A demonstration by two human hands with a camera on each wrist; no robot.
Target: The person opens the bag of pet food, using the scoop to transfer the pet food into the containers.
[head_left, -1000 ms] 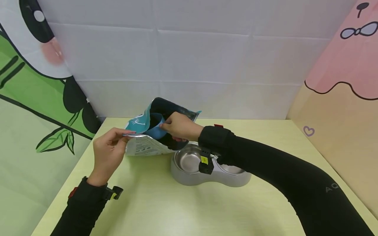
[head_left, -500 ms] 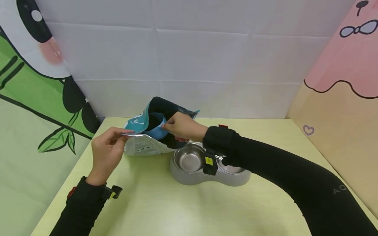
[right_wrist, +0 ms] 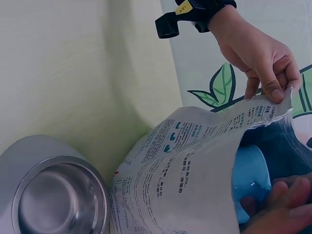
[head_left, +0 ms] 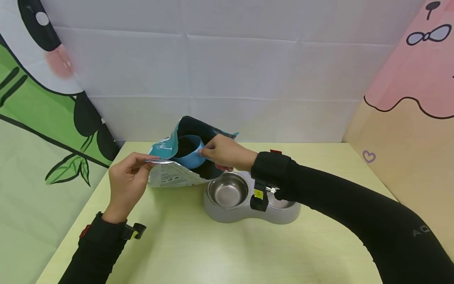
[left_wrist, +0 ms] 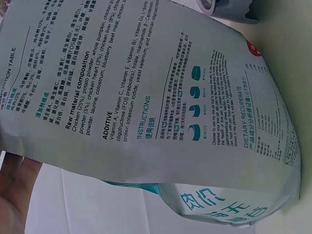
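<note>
A teal-and-white pet food bag [head_left: 175, 175] stands on the table with its mouth open, leaning to one side. My left hand [head_left: 127, 179] pinches the bag's near left rim between thumb and fingers; the right wrist view shows that hand [right_wrist: 261, 58] at the bag's corner. In the mouth of the bag is a blue scoop [head_left: 193, 159] with dark contents. My right hand [head_left: 227, 152] grips the scoop at its right side, partly inside the bag. Printed text covers the side of the bag [left_wrist: 146, 97] facing the left wrist camera.
A grey double pet bowl [head_left: 234, 215] with two steel dishes stands right of the bag, close to it. My right forearm hides part of its right dish. The pale yellow table [head_left: 198, 252] meets a white cloth wall [head_left: 244, 79] behind.
My right hand has shifted slightly right, drawing the blue scoop a little right in the bag's mouth. The left hand holds the rim almost in place.
</note>
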